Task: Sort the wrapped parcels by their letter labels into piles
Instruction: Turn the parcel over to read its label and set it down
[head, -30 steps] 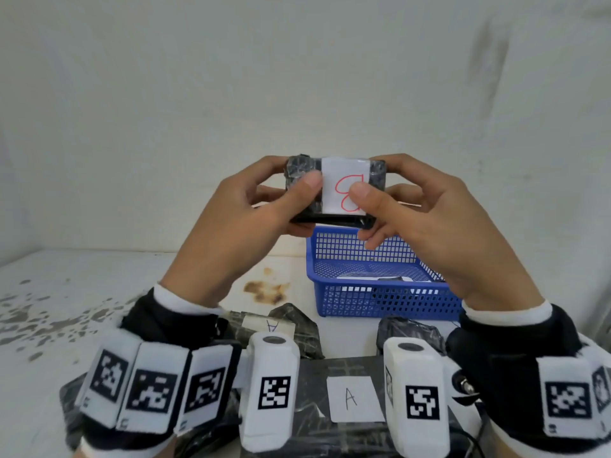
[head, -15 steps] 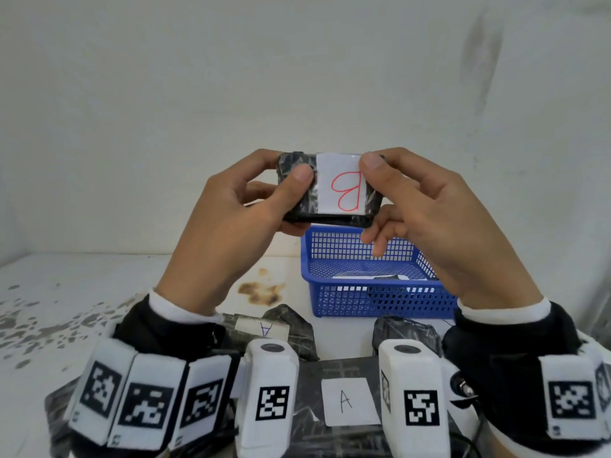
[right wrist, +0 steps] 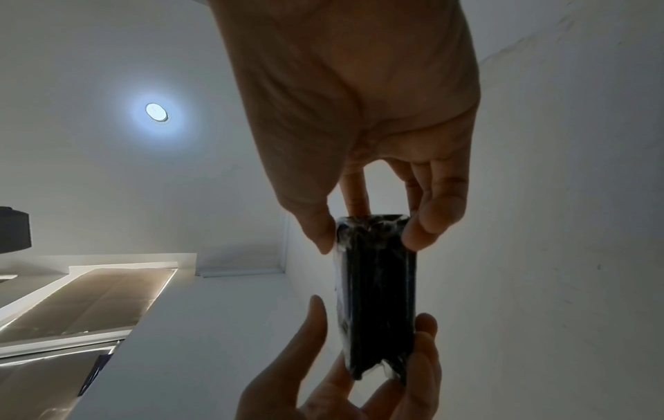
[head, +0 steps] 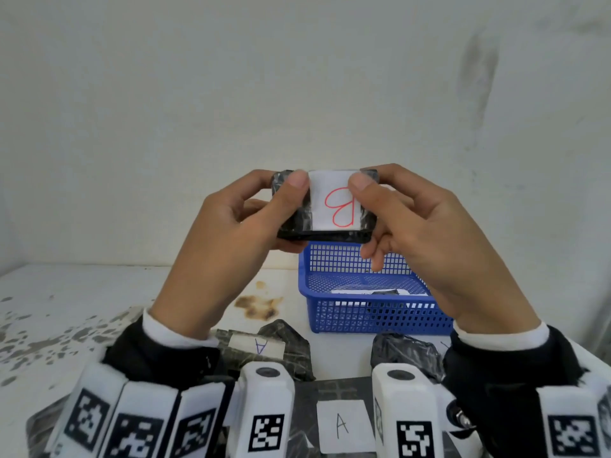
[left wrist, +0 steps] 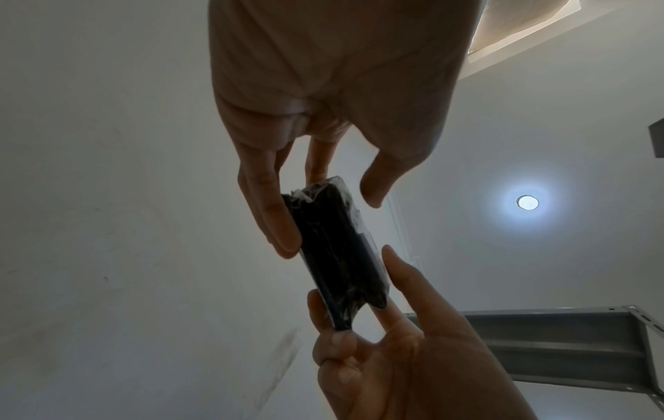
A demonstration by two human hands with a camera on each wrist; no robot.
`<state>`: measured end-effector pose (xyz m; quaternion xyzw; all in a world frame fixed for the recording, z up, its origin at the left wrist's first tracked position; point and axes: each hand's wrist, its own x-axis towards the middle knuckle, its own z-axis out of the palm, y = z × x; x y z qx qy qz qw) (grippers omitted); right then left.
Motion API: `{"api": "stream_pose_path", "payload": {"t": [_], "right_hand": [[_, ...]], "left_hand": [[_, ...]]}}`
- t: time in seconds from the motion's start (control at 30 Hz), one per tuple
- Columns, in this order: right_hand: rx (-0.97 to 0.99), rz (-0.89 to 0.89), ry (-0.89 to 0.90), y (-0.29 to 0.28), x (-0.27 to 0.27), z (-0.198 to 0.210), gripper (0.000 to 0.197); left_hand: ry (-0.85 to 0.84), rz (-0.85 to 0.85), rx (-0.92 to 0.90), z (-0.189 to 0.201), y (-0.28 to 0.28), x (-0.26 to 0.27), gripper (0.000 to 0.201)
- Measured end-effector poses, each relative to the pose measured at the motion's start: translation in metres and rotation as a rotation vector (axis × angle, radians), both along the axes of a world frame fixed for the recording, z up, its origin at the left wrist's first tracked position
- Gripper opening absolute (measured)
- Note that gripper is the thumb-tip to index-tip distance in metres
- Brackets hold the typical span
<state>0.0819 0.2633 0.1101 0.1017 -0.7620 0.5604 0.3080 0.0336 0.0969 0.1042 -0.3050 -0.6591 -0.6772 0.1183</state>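
A black plastic-wrapped parcel (head: 325, 206) with a white label bearing a red letter B is held up in the air in front of me, above the blue basket (head: 373, 312). My left hand (head: 281, 183) holds its left end, thumb on the front and fingers behind. My right hand (head: 372, 178) pinches its right end the same way. From below, the left wrist view shows the parcel (left wrist: 334, 255) edge-on between both hands. In the right wrist view my right thumb and fingers squeeze the near end of the parcel (right wrist: 373, 298).
The blue basket stands on the white table (head: 82, 292) at the right and holds a labelled parcel (head: 373, 291). Near me lie two black parcels marked A (head: 261, 345) (head: 340, 424) and another black parcel (head: 406, 355). A brown stain (head: 258, 305) marks the table.
Both thumbs have slid up from the middle of the label to its top corners, so the whole red B now shows. The parcel stays held over the basket.
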Motion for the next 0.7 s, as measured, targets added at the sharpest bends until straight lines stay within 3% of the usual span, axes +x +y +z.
{"api": "stream_pose_path", "payload": {"t": [0.13, 0.4, 0.53, 0.7], "right_hand": [[0.002, -0.009, -0.009, -0.0003, -0.0003, -0.0004, 0.012], [0.033, 0.014, -0.022, 0.0002, 0.0037, 0.0007, 0.034], [0.056, 0.018, -0.027, 0.0024, 0.0032, 0.0, 0.028], [0.074, -0.005, -0.016, 0.0048, 0.0039, 0.0, 0.036]], "left_hand": [[0.008, 0.032, -0.027, 0.0003, 0.0011, 0.0018, 0.033], [0.014, 0.057, -0.028, -0.0007, 0.0017, -0.0002, 0.029], [0.028, 0.008, -0.064, -0.0014, -0.0006, -0.0016, 0.03], [0.063, 0.018, -0.072, -0.0032, -0.0001, -0.0045, 0.029]]}}
